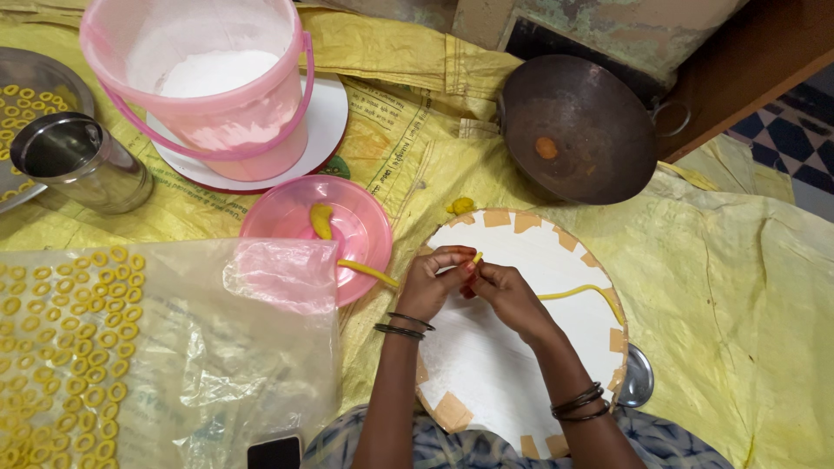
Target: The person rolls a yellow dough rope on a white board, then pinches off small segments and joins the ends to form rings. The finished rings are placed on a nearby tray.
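head view: both hands (473, 287) pinch dough rope (584, 293), trailing rightward across board (486, 365).

Soft, even daylight fills the scene, bright without being harsh. Shadows are faint: a thin, blurred one edges the forearms on the round white board with taped rim (521, 382), and a darker one sits under the round dark metal wok (578, 130). A pale glare runs down the side of the shiny steel tumbler (78, 161), and the crinkled clear plastic sheet (217, 347) throws milky reflections that veil what lies beneath it. The translucent pink plastic bucket (208, 78) glows where light passes through its wall. Focus is sharp at centre; the wide lens bends and slightly softens the corners.
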